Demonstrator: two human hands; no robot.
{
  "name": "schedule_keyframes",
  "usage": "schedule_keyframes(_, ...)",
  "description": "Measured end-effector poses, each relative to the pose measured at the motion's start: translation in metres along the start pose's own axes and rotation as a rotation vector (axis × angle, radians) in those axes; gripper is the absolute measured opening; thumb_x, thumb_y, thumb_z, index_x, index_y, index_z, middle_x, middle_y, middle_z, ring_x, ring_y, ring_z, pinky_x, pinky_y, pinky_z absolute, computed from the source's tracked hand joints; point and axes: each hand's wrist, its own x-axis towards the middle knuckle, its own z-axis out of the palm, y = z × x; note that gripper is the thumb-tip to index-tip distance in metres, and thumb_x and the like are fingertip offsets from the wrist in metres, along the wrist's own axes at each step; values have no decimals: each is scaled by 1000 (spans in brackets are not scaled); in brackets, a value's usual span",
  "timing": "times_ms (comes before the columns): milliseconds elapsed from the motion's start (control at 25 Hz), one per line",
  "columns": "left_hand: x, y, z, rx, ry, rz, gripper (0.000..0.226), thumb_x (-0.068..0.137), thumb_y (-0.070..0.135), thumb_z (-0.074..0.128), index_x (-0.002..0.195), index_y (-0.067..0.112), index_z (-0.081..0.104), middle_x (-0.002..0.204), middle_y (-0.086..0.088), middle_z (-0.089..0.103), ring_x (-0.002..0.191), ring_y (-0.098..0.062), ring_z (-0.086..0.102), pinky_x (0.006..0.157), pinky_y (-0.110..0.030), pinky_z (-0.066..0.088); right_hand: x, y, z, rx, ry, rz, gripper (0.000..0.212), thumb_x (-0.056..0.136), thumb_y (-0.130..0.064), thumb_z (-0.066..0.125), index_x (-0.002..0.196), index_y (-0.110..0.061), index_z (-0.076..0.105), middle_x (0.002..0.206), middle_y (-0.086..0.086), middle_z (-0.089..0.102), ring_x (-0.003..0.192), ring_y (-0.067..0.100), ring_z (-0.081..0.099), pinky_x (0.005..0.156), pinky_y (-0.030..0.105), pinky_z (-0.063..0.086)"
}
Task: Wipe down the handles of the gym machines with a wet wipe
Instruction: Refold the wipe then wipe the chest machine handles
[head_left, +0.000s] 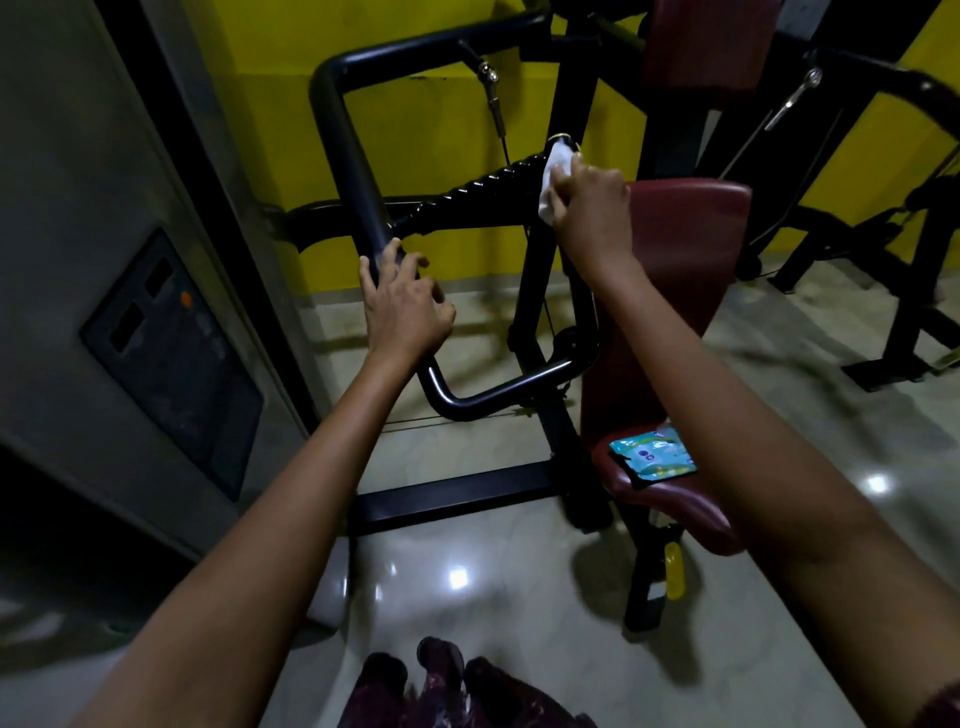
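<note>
Handles of a black gym machine are filling the middle of the view, in front of a yellow wall (426, 130). At the far left a grey panel (171, 364) with dark switches is standing against the wall. Next to it the smooth bent bar (353, 166) of the machine is running down from the top towards the floor, and the left hand (405, 306) is gripping it partway down, fingers curled round the tube. Just right of that, a ribbed handle (483, 195) is slanting upward from the bar towards the right. At its upper end the right hand (589, 200) is pinching a white wet wipe (555, 174) and pressing it against the handle's tip, where a yellow ring is showing. A thin cable with a metal clip (491, 85) is hanging above the ribbed handle.

Behind the right hand a dark red backrest (696, 228) is standing upright, and below it the dark red seat (675, 509) is carrying a blue-green pack of wipes (652, 456), lying flat near the seat's left edge, well apart from both hands. A yellow knob (674, 570) is sticking out under the seat. Further right, the black frame of another machine (883, 218) is standing on the glossy tiled floor (519, 597), which is reflecting ceiling lights.
</note>
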Motion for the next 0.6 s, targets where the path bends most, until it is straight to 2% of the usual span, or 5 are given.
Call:
schedule_keyframes(200,0,0,1,20,4,-6,39,86,34,56,119,14,54,140,-6,40,141,-22,19,115,-45,3,23,1,3,62,106,-32,31,97,-20,37,106,-2,60,110,18,60,100,34,57,77,40,40)
schedule_keyframes(320,12,-2,-5,23,20,10,53,84,36,58,131,16,43,141,-7,35,132,-25,30,109,-42,17,8,-13,4,165,215,-207,33,98,-19,33,98,1,59,94,23,62,90,37,59,71,43,42)
schedule_keyframes(400,28,-5,-10,-12,38,-10,58,83,36,59,133,13,40,143,-9,33,131,-27,31,109,-41,19,10,-26,8,220,242,-305,36,97,-19,33,90,4,60,80,26,61,77,41,61,85,44,46)
schedule_keyframes(480,47,-11,-14,-39,-23,-58,67,84,37,61,138,9,33,149,-11,25,140,-27,20,115,-43,9,25,-39,12,215,227,-307,32,95,-13,36,85,5,61,71,27,60,66,43,61,101,46,39)
schedule_keyframes(600,66,-21,-17,-68,-235,-143,82,84,40,62,147,8,19,157,-5,11,145,-24,-2,114,-52,5,52,-56,22,115,279,-214,22,91,-9,50,79,4,63,65,23,60,63,39,63,98,44,44)
